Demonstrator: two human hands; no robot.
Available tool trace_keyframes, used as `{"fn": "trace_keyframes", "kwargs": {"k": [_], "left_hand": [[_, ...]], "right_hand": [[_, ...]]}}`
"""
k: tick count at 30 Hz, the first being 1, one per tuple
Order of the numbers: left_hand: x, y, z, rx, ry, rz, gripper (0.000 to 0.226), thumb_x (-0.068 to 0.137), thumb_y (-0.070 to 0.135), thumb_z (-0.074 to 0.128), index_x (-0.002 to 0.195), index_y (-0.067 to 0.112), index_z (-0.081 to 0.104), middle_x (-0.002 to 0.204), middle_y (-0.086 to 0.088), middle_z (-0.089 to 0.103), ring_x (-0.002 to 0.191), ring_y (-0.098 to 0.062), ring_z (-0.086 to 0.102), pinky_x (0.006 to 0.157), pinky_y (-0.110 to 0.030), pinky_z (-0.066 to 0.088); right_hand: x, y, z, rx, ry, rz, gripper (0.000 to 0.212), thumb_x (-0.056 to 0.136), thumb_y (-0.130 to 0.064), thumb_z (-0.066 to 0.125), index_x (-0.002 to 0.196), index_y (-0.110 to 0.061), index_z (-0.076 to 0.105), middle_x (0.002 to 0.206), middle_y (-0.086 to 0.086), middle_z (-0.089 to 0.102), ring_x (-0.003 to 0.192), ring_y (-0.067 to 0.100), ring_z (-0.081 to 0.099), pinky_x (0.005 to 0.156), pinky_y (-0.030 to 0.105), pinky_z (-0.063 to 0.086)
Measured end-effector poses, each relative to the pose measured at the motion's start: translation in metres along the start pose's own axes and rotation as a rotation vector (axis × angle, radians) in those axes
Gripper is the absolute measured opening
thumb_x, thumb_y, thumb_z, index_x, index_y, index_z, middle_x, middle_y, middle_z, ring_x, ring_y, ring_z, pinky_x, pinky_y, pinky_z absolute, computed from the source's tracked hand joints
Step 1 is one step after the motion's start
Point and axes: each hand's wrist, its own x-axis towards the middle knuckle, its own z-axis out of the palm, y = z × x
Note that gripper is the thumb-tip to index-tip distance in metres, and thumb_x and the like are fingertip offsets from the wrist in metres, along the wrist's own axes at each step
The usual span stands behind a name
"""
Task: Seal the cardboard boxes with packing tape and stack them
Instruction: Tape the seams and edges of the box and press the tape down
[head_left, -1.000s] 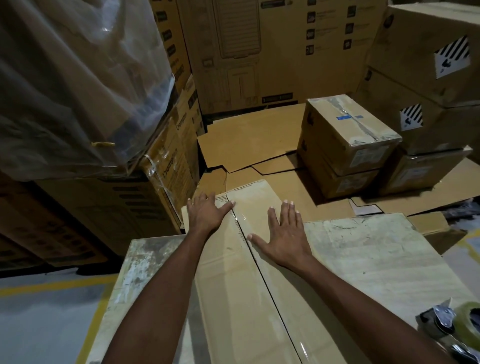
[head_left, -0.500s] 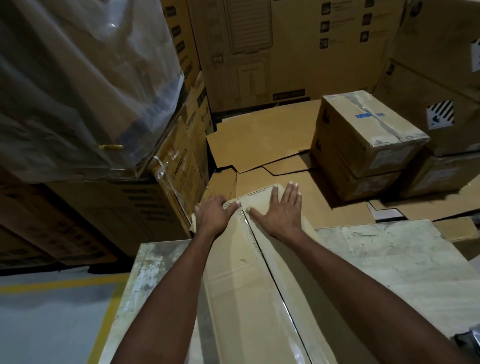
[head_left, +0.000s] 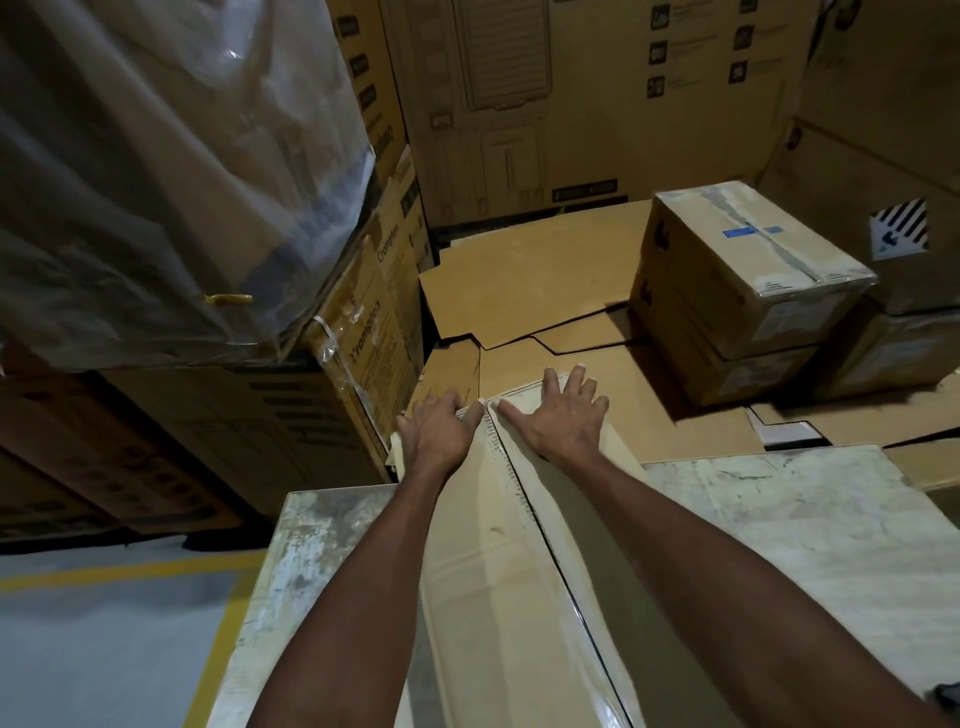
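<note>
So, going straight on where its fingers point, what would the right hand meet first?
Past the box edge the right hand finds open air over flattened cardboard on the floor; probably the tall printed carton first, depth unclear.

Both hands are now farther out along the top of the box (head_left: 493, 571), past the far edge of the tabletop (head_left: 779, 519). A second ago they lay flat and apart, one on each side of the taped seam (head_left: 524, 512). Now the left hand (head_left: 436, 431) is at the box's far end, and its fingers (head_left: 449, 402) bend down over it. The right hand (head_left: 563, 415) lies flat, reaching that end too. The two thumbs almost meet at the seam. The tape tool by the tabletop's near right corner is out of the picture.
</note>
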Motion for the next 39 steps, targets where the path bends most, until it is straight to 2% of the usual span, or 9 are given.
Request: {"fn": "trace_keyframes", "kwargs": {"k": [2,6,9,11,13,17,20,33,39], "left_hand": [[-0.001,0.002,0.000,0.009,0.010,-0.016,0.053,0.099,0.070,0.029,0.101,0.026,0.059,0.115,-0.003,0.064,0.116,-0.027,0.052,0.104,-0.055,0.028],[-0.005,0.007,0.001,0.027,0.015,-0.041,0.058,0.101,0.068,0.025,0.115,0.026,0.062,0.125,-0.005,0.064,0.123,-0.028,0.050,0.107,-0.056,0.024],[-0.011,0.008,-0.001,0.041,0.008,-0.029,0.060,0.102,0.066,0.025,0.131,0.027,0.061,0.138,-0.007,0.059,0.133,-0.028,0.042,0.110,-0.056,0.021],[-0.016,0.006,-0.002,0.029,0.002,0.008,0.060,0.102,0.065,0.029,0.140,0.027,0.055,0.148,-0.007,0.051,0.143,-0.027,0.032,0.118,-0.057,0.014],[-0.027,0.004,-0.002,-0.012,0.006,0.028,0.064,0.100,0.066,0.034,0.149,0.027,0.046,0.159,-0.007,0.040,0.153,-0.025,0.018,0.123,-0.058,-0.001],[-0.058,0.006,-0.002,-0.024,-0.018,0.027,0.087,0.091,0.078,0.035,0.161,0.028,0.024,0.171,-0.005,0.014,0.157,-0.020,-0.011,0.121,-0.053,-0.020],[-0.084,0.006,-0.004,-0.006,-0.026,0.017,0.094,0.086,0.083,0.036,0.162,0.030,0.021,0.172,-0.004,0.006,0.156,-0.020,-0.019,0.119,-0.053,-0.023],[-0.215,0.023,-0.010,0.051,-0.066,-0.024,0.108,0.073,0.092,0.030,0.163,0.034,0.015,0.172,-0.004,-0.002,0.156,-0.023,-0.018,0.120,-0.056,-0.018],[-0.271,0.040,-0.005,0.055,-0.069,-0.018,0.099,0.083,0.083,0.040,0.163,0.035,0.010,0.172,-0.002,-0.005,0.156,-0.020,-0.020,0.123,-0.055,-0.014]], "right_hand": [[-0.001,0.000,-0.001,0.006,0.001,-0.005,0.113,0.080,-0.098,0.016,0.164,-0.022,0.017,0.170,0.023,0.006,0.153,0.044,0.013,0.118,0.057,0.020],[-0.004,0.007,0.001,-0.024,-0.044,-0.055,0.111,0.084,-0.094,0.013,0.166,-0.021,-0.004,0.169,0.024,-0.014,0.157,0.042,-0.014,0.124,0.058,0.005],[-0.018,0.018,0.001,-0.042,-0.052,-0.113,0.113,0.084,-0.094,0.016,0.165,-0.019,-0.009,0.167,0.025,-0.021,0.154,0.040,-0.024,0.124,0.057,-0.004],[-0.032,0.029,0.000,-0.051,-0.051,-0.154,0.113,0.084,-0.093,0.018,0.165,-0.018,-0.008,0.167,0.026,-0.021,0.153,0.039,-0.027,0.125,0.056,-0.008],[-0.046,0.040,-0.002,-0.067,-0.055,-0.181,0.115,0.083,-0.095,0.017,0.165,-0.018,-0.009,0.166,0.026,-0.022,0.153,0.039,-0.028,0.125,0.055,-0.010],[-0.068,0.060,-0.008,-0.053,-0.070,-0.213,0.123,0.077,-0.099,0.020,0.164,-0.018,-0.013,0.165,0.028,-0.022,0.153,0.041,-0.028,0.125,0.055,-0.011],[-0.089,0.077,-0.014,-0.038,-0.090,-0.249,0.126,0.076,-0.100,0.023,0.163,-0.018,-0.015,0.165,0.029,-0.022,0.153,0.042,-0.027,0.126,0.054,-0.011],[-0.204,0.154,-0.042,0.014,-0.182,-0.392,0.129,0.075,-0.098,0.038,0.163,-0.021,-0.017,0.166,0.025,-0.022,0.153,0.040,-0.027,0.125,0.056,-0.012],[-0.248,0.188,-0.045,0.057,-0.223,-0.459,0.129,0.076,-0.095,0.044,0.163,-0.023,-0.017,0.166,0.023,-0.025,0.152,0.037,-0.030,0.125,0.059,-0.009]]}}
